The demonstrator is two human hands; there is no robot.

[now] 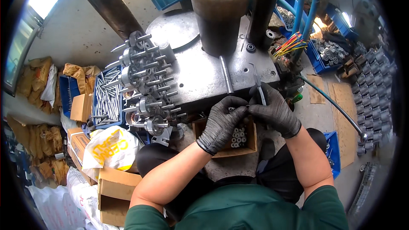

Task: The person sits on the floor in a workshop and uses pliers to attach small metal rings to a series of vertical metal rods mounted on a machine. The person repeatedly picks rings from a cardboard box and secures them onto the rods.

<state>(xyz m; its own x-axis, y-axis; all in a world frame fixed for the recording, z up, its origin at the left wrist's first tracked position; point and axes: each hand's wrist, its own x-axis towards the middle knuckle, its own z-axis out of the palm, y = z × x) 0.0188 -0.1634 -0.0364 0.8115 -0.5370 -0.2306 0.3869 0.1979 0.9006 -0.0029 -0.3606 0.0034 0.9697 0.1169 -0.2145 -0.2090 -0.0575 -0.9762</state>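
in the right hand [279, 113], a hooked tool [257, 79] juts past fingers [258, 110].

Slim metal tool [258, 86], bent tip, held in right hand [277, 111], tip pointing away from wearer, slightly tilted left. Small light round part [231, 109], mostly hidden in left hand [223, 121]; detail too small to tell.

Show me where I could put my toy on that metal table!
The metal table has its widest bare patch between the shafted parts on the left and the steel rod. The round plate looks mostly bare too. It's crowded along the left edge and by the right hand with its pointed tool.
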